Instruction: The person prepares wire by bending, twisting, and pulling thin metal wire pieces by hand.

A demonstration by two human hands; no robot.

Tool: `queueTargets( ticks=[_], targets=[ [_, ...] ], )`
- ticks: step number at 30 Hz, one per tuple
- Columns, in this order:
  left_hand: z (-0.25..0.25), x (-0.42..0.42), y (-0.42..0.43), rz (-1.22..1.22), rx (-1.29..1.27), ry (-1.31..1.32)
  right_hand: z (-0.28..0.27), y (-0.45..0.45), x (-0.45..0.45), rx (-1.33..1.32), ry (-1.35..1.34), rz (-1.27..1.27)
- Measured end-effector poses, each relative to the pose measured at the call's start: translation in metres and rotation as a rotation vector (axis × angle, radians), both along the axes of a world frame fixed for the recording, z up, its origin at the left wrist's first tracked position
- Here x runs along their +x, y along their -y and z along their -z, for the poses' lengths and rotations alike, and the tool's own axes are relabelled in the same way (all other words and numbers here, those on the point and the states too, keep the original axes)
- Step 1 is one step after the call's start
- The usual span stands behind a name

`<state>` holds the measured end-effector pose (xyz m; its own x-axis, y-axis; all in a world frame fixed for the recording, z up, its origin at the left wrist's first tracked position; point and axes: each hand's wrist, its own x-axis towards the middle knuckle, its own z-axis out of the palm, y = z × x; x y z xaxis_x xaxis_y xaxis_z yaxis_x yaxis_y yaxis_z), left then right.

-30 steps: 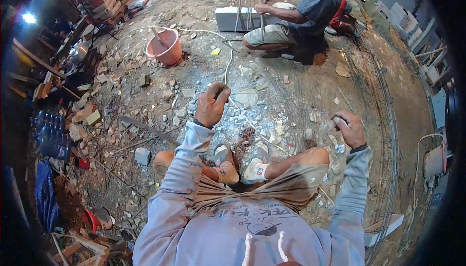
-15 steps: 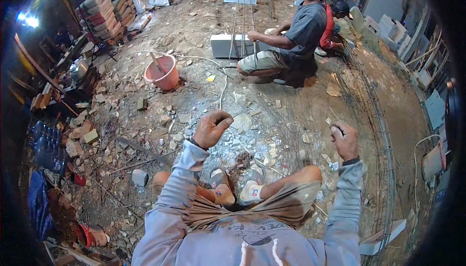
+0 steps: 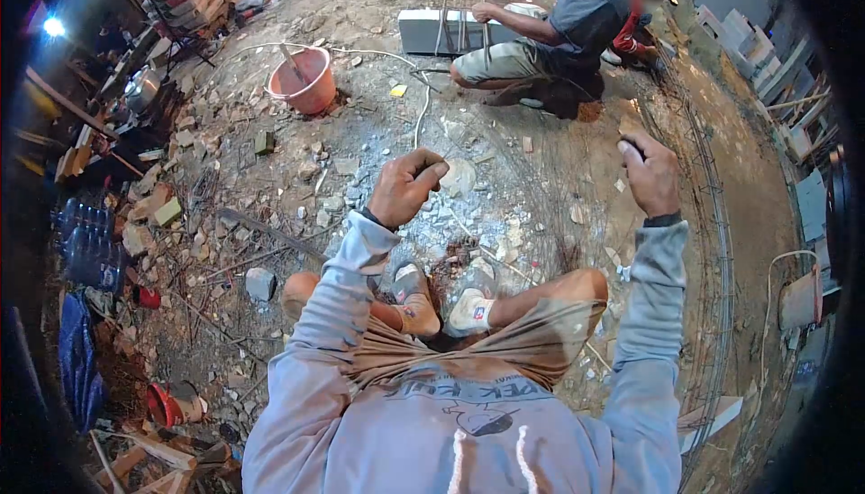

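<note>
My left hand is raised over the rubble in front of my left knee, thumb and fingers pinched together. My right hand is raised further right, past my right knee, its thumb pressed to the curled fingers. Anything between the fingertips of either hand is too thin or small to make out. Pale gravel and thin wires lie on the ground between and below the hands. A light cable runs across the ground beyond my left hand.
A co-worker squats ahead by a pale block, holding upright rods. Another person in red crouches behind. A pink bucket stands front left. Long bound rebar runs along the right. A blue tarp lies left.
My right hand has moved up and forward, away from my knee. My left hand has shifted slightly and stays pinched. The view tipped up, then down again. The co-worker's far hand has moved off the rods.
</note>
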<state>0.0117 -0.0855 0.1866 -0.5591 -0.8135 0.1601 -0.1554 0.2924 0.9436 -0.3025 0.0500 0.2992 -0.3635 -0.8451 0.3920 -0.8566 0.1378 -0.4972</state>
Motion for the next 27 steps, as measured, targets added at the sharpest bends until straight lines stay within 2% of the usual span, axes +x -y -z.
queueTargets(
  ticks=[2, 4, 6, 8, 11, 12, 14, 15, 17, 18, 20, 22, 24, 25, 26, 27],
  targets=[
    [0.001, 0.002, -0.003, -0.033, -0.027, -0.034, 0.009, 0.004, -0.016, -0.052, -0.046, 0.046],
    [0.000, 0.004, -0.008, -0.105, -0.112, -0.073, 0.012, 0.001, -0.016, 0.024, -0.110, 0.156],
    [0.002, 0.003, -0.008, -0.121, -0.135, -0.048, 0.012, 0.000, -0.014, 0.065, -0.120, 0.144],
    [-0.002, -0.001, -0.012, -0.157, -0.193, -0.179, 0.017, 0.000, -0.020, 0.119, -0.119, 0.185],
    [0.005, 0.002, -0.004, -0.135, -0.239, -0.103, 0.022, -0.002, -0.033, 0.143, -0.096, 0.193],
    [0.004, 0.003, -0.005, -0.136, -0.239, -0.103, 0.020, -0.004, -0.032, 0.143, -0.096, 0.192],
    [-0.001, 0.003, -0.008, -0.255, -0.007, -0.089, 0.013, -0.010, -0.029, 0.123, -0.080, 0.151],
    [0.000, 0.001, -0.005, -0.259, -0.009, -0.091, 0.019, -0.013, -0.038, 0.121, -0.081, 0.147],
    [0.001, 0.000, 0.004, -0.442, -0.443, -0.199, 0.028, -0.014, -0.059, 0.091, 0.000, 0.159],
    [-0.002, 0.002, 0.004, -0.453, -0.448, -0.200, 0.026, -0.014, -0.058, 0.086, -0.003, 0.149],
    [-0.012, 0.009, 0.002, -0.501, -0.457, 0.028, 0.013, -0.017, -0.044, 0.143, 0.330, 0.172],
    [-0.017, 0.005, -0.004, -0.483, -0.440, 0.090, 0.001, -0.011, -0.012, 0.119, 0.438, 0.093],
    [-0.018, -0.008, -0.012, -0.323, -0.489, 0.320, -0.004, 0.002, 0.015, -0.150, 0.821, -0.142],
    [-0.022, -0.013, -0.018, -0.273, -0.474, 0.423, -0.012, 0.008, 0.037, -0.152, 0.786, -0.174],
    [-0.021, -0.017, -0.021, -0.258, -0.477, 0.418, -0.018, 0.013, 0.061, -0.155, 0.753, -0.201],
    [-0.018, -0.020, -0.025, -0.235, -0.471, 0.464, -0.015, 0.018, 0.080, -0.098, 0.598, -0.234]
  ],
)
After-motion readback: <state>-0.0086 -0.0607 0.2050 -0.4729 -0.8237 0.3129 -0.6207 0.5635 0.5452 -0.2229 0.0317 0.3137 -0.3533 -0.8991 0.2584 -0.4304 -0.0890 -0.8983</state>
